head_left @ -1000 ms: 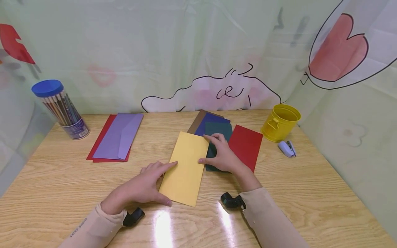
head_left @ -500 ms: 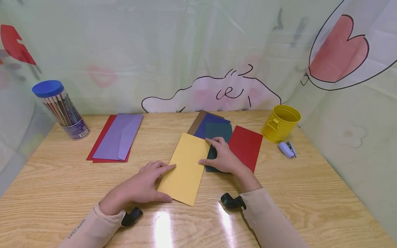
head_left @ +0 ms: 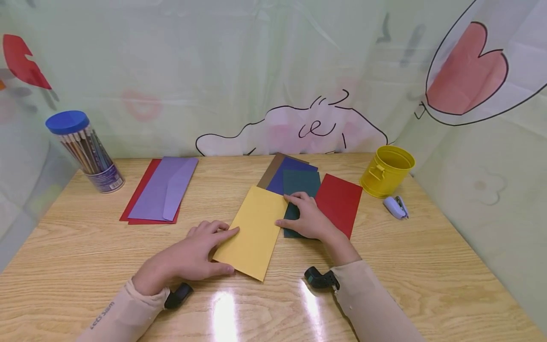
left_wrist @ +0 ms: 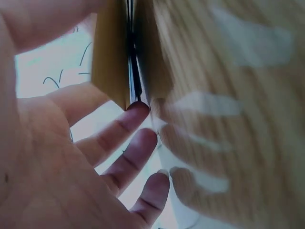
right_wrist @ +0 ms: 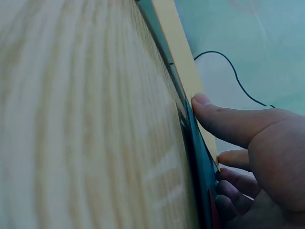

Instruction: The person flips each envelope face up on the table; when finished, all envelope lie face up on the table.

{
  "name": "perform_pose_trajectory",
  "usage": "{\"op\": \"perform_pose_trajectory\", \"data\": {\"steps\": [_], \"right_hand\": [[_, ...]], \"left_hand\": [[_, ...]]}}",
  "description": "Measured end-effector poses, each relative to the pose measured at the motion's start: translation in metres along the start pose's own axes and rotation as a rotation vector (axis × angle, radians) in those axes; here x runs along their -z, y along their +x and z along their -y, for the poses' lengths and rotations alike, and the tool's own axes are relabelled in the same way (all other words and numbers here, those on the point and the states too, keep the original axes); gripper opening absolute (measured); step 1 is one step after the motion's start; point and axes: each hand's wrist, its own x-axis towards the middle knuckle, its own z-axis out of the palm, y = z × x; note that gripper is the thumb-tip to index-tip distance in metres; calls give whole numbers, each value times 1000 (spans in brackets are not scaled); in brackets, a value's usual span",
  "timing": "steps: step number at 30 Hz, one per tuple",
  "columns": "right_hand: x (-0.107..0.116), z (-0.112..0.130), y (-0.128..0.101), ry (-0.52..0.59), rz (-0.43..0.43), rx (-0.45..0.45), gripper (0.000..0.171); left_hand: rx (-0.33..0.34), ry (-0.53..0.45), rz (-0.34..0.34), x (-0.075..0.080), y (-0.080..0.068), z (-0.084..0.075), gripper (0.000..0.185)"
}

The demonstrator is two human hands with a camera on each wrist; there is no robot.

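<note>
A plain yellow envelope (head_left: 252,230) slants across the middle of the table in the head view, its far right part overlapping a dark green envelope (head_left: 301,176). My left hand (head_left: 194,251) holds its near left corner, index finger on the top face and thumb at the near edge. In the left wrist view the other fingertips (left_wrist: 143,138) are down by the wood, beside the yellow edge. Along the opposite long side, my right hand (head_left: 309,218) grips the envelope; its thumb (right_wrist: 209,109) presses the edge and its index finger reaches the far corner.
Red (head_left: 339,202), blue (head_left: 295,171) and brown (head_left: 271,168) envelopes lie behind. A lilac envelope (head_left: 155,190) covers red ones at left, near a blue-lidded pencil tub (head_left: 87,152). A yellow bucket (head_left: 384,173) and a lilac stapler (head_left: 396,207) stand at right.
The yellow envelope has turned slightly clockwise, its near end shifting left. My left hand has moved a little left with it; my right hand has barely moved.
</note>
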Motion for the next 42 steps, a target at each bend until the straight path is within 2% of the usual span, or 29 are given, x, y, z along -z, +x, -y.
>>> {"op": "perform_pose_trajectory", "data": {"steps": [9, 17, 23, 30, 34, 36, 38, 40, 42], "right_hand": [[0, -1, 1, -20, 11, 16, 74], [-1, -2, 1, -31, 12, 26, 74], [-2, -2, 1, -34, 7, 21, 74], [-3, -3, 2, -21, 7, 7, 73], [-2, -3, 2, 11, 0, 7, 72], [-2, -3, 3, 47, -7, 0, 73], [-2, -3, 3, 101, -18, -11, 76], [-2, -3, 4, 143, -23, -21, 80], [-2, -3, 5, 172, -24, -27, 85]], "left_hand": [[25, -53, 34, 3, -3, 2, 76], [18, 49, 49, 4, -3, -1, 70], [-28, 66, 37, 6, -3, -2, 59], [-160, 77, -16, 15, -4, 2, 36], [-148, 73, -35, 19, -4, -2, 29], [-131, 61, -49, 20, -4, -4, 34], [-118, 46, -83, 21, -3, -6, 47], [-107, 13, -143, 22, -3, -7, 66], [-99, -64, -207, 23, -4, -7, 82]]}}
